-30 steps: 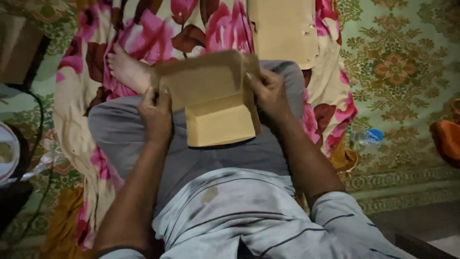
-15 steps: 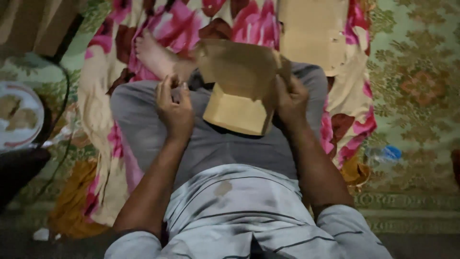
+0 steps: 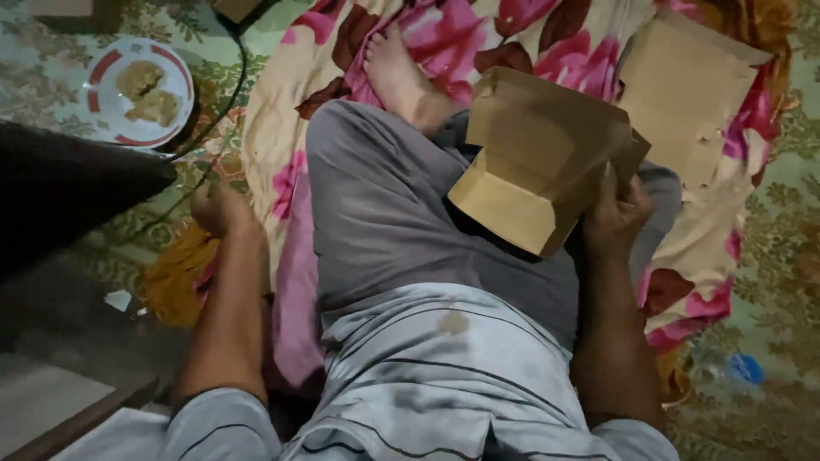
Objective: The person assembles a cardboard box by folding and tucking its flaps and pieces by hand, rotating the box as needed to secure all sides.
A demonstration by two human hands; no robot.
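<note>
1. Blocked over the lap on the right: folded brown paper bag [image 3: 547,166], pinched at its edge by right hand [image 3: 617,213].
2. Open above the grey-trousered thigh [image 3: 376,205] between the two hands.
3. Hemmed in around left hand [image 3: 218,209], down at the edge of the pink floral cloth [image 3: 273,145]: black cable [image 3: 235,81] just beyond, red-rimmed white plate with food [image 3: 141,90] further out, dark object [image 3: 68,192] close alongside.
4. Taken up at upper right: flat brown paper sheets [image 3: 692,94].
5. Barred beyond the knee: bare foot [image 3: 397,72].

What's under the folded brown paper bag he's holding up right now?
Under the folded brown paper bag, held by the right hand, lie the grey-trousered lap and a bare foot. What lies directly beneath the bag is covered.
</note>
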